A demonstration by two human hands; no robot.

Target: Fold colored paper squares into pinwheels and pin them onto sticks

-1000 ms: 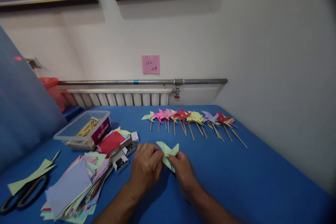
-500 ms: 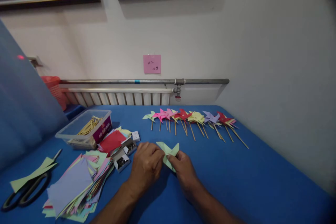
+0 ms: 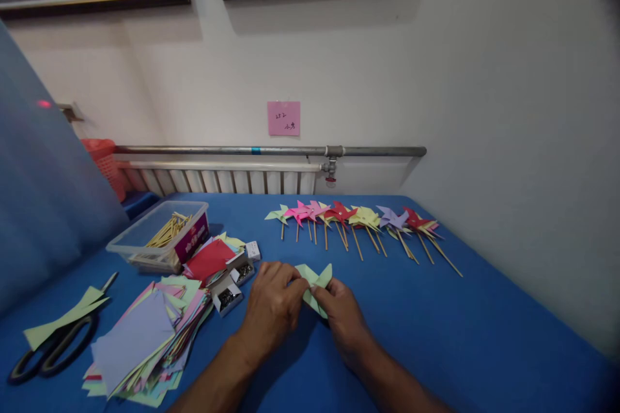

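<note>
A pale green paper pinwheel (image 3: 316, 302), its corners folded toward the middle, is held between my two hands above the blue table. My right hand (image 3: 346, 319) pinches it from the right, thumb near the centre. From the left, my left hand (image 3: 275, 297) has its fingers closed at the pinwheel's edge; the fingertips are partly hidden. No stick shows on this pinwheel. Just left of my left hand stand small open boxes of metal pins (image 3: 227, 297). Beyond my hands lies a row of finished pinwheels on sticks (image 3: 340, 212) in several colours.
At the left lie a stack of coloured paper (image 3: 138, 335) and black-handled scissors (image 3: 68, 345) under green paper strips. A clear plastic box (image 3: 121, 246) of wooden sticks stands behind, beside red paper (image 3: 209, 261). A pipe (image 3: 290, 150) and radiator run along the wall.
The view has shifted slightly, moving everything a little to the right. Both hands keep their hold on the green pinwheel, with barely any finger movement.
</note>
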